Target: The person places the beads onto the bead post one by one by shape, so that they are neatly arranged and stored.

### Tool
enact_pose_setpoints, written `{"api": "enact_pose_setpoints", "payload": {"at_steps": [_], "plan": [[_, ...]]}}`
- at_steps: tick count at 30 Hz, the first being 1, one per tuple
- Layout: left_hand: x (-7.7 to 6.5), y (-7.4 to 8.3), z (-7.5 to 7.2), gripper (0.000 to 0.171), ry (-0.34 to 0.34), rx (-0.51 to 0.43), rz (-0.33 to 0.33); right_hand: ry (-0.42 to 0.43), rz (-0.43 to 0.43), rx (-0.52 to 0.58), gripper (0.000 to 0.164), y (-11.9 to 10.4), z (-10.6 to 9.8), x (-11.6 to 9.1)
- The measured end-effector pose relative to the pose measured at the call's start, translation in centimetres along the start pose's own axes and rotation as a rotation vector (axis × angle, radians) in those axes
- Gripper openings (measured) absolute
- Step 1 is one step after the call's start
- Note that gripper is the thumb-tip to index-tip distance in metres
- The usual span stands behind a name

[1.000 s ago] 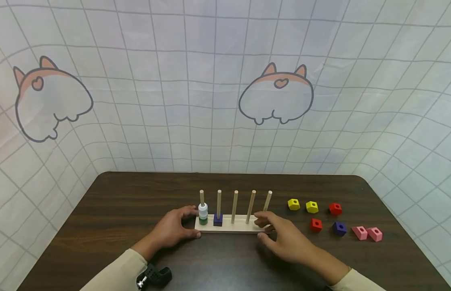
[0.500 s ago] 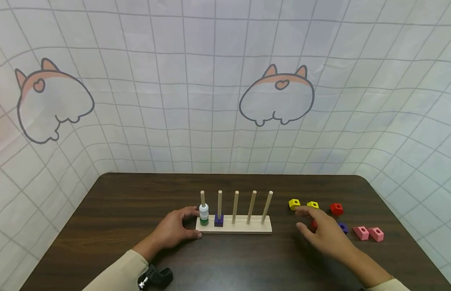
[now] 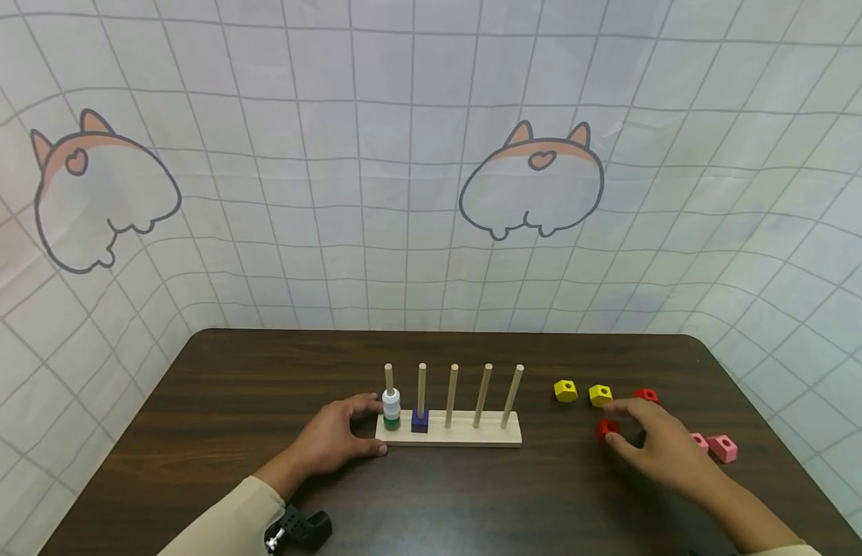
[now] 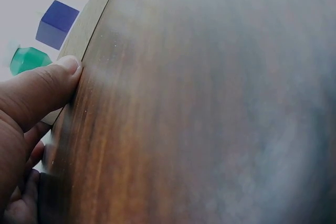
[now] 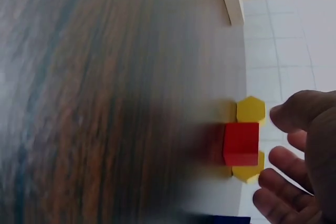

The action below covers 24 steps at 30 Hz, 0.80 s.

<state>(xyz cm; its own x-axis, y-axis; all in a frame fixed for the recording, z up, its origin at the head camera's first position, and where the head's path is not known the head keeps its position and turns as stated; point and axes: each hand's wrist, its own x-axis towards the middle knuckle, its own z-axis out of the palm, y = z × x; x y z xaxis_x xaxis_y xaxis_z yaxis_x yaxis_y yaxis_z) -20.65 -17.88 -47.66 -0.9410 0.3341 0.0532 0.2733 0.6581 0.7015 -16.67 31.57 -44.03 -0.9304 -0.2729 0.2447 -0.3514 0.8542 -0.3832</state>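
My left hand (image 3: pixel 330 439) grips the left end of a wooden peg board (image 3: pixel 466 437), thumb along its front edge and fingers behind. White beads (image 3: pixel 391 403) above a green bead (image 4: pixel 31 60) sit on the leftmost peg. A dark blue block (image 3: pixel 420 422) is at the foot of the second peg; the other three pegs are bare. My right hand (image 3: pixel 663 444) hovers over the loose blocks on the right, holding nothing. Its thumb and fingers are spread apart, close to the nearer red block (image 3: pixel 605 428). A loose dark blue block (image 5: pixel 228 219) is hidden by this hand in the head view.
Two yellow blocks (image 3: pixel 565 391) lie behind the nearer red one, with another red block (image 3: pixel 646 394) to their right. Pink blocks (image 3: pixel 723 448) lie beyond my right hand. A white gridded curtain (image 3: pixel 403 255) hangs behind the brown table (image 3: pixel 278 359).
My right hand has moved right, from the peg board's right end to over the loose blocks. The left hand has kept its grip on the board's left end.
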Motion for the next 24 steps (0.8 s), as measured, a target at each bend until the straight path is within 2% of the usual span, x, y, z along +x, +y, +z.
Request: {"api": "enact_pose_setpoints", "payload": {"at_steps": [10,16,24], "plan": [[-0.05,0.18,-0.1,0.055,-0.006,0.001,-0.004,-0.088,0.066,0.03,0.038,0.58,-0.08,-0.14],[-0.08,0.14,-0.08,0.056,-0.005,-0.003,-0.003,-0.102,0.089,0.08,0.033,0.9,0.22,-0.01],[-0.09,0.07,-0.09,0.056,-0.005,-0.006,-0.006,-0.105,0.084,0.054,0.027,0.72,0.61,0.44]]}}
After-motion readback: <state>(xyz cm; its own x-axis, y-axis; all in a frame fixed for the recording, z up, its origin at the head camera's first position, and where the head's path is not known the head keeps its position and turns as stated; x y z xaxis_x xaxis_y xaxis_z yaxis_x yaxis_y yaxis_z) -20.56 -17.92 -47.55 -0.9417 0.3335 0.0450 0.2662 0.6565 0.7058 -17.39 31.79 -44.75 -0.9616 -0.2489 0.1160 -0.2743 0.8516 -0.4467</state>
